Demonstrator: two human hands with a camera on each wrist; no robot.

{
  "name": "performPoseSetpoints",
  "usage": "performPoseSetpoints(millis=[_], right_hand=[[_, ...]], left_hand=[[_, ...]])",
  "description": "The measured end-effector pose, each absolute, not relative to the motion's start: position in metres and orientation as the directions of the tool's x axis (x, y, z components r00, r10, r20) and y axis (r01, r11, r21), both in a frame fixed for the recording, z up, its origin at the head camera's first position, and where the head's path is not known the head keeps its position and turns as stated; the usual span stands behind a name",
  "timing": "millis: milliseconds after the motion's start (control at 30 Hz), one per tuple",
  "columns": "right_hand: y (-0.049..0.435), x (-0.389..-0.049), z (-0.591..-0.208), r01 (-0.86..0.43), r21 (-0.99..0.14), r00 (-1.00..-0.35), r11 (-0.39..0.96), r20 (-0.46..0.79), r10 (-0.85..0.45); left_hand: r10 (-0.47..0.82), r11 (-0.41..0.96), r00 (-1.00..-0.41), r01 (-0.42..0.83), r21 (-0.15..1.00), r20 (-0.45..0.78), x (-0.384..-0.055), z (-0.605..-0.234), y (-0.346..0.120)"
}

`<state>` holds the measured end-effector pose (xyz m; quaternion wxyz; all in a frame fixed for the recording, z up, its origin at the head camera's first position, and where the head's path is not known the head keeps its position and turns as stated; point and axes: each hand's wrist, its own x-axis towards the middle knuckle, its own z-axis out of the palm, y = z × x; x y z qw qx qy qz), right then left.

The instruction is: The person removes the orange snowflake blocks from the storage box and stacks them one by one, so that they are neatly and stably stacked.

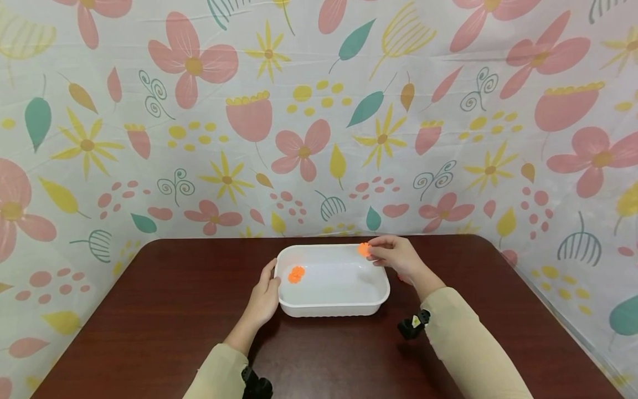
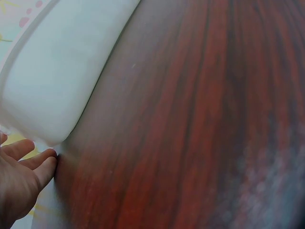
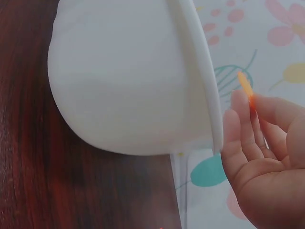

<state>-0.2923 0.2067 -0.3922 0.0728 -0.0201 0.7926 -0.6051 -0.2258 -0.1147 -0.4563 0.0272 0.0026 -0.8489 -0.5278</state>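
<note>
A white rectangular plastic basin stands on the table. Inside its left part lie orange flower-shaped pieces, bunched together. My left hand rests against the basin's left end, its fingers fairly straight at the wall; the left wrist view has the hand just by the basin's end. Over the far right corner of the basin, my right hand pinches a thin orange flower-shaped piece between thumb and fingers. Edge-on, that piece shows beyond the rim in the right wrist view.
The dark reddish-brown wooden table reaches back to a hanging flower-print cloth. A small red thing peeks out beneath my right hand, mostly hidden. Black wrist cameras sit at both sleeves.
</note>
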Motion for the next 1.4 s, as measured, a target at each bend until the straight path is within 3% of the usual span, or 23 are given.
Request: performPoseSetpoints(millis=[767, 1400], right_hand=[[0.267, -0.284, -0.412, 0.073, -0.971, -0.996, 0.227, -0.082, -0.031], [0.299, -0.278, -0.432, 0.109, -0.943, -0.994, 0.315, -0.106, 0.027]], left_hand=[[-0.037, 0.443, -0.998, 0.025, 0.896, 0.045, -0.223, -0.456, -0.115], [-0.028, 0.440, -0.999, 0.017, 0.898, 0.032, -0.227, -0.456, -0.115]])
